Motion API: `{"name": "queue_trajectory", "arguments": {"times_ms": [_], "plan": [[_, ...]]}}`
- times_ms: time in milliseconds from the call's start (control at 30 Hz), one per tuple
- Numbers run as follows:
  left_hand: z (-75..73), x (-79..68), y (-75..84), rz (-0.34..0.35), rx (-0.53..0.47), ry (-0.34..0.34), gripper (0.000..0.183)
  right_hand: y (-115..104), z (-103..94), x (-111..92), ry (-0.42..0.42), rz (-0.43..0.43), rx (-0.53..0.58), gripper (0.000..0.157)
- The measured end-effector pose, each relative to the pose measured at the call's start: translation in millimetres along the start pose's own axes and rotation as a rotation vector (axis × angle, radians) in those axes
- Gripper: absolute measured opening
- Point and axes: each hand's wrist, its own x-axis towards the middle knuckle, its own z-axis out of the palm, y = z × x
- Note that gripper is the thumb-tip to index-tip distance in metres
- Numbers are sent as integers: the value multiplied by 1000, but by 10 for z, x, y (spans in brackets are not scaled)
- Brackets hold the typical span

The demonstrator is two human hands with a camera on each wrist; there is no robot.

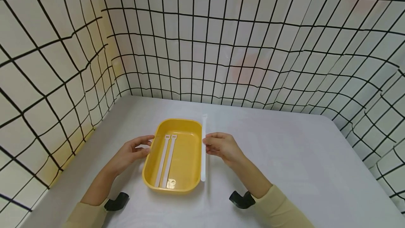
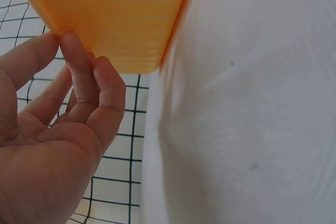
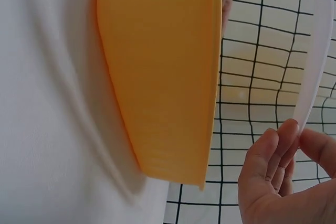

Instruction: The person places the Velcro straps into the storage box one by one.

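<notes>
A yellow rectangular tray with rounded corners lies on the white-covered table. Two thin white plastic strips with slotted heads, one strip beside another strip, lie lengthwise in its left half. My left hand pinches the tray's left rim between thumb and fingertips, as the left wrist view shows up close. With thumb and fingertips my right hand pinches a third white strip, held on edge along the tray's right rim. In the right wrist view this strip stands apart from the tray wall and bends slightly.
Black wire mesh over pale sheeting rises behind the table and along both sides. Black curved pieces, one at the left wrist and another at the right, stick out near the sleeves. White cloth covers the table.
</notes>
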Motion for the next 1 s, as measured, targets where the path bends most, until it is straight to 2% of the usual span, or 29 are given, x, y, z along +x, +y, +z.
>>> {"name": "queue_trajectory", "arguments": {"times_ms": [300,567,1000], "plan": [[7,-9,10,6,-2,-3,49,24,110,34,-62,3,53,11],[4,-5,-7,-3,3,-3,50,39,184,66,-82,21,76,8],[16,6,1,-26,11,3,51,72,314,101,-73,50,88,15]]}}
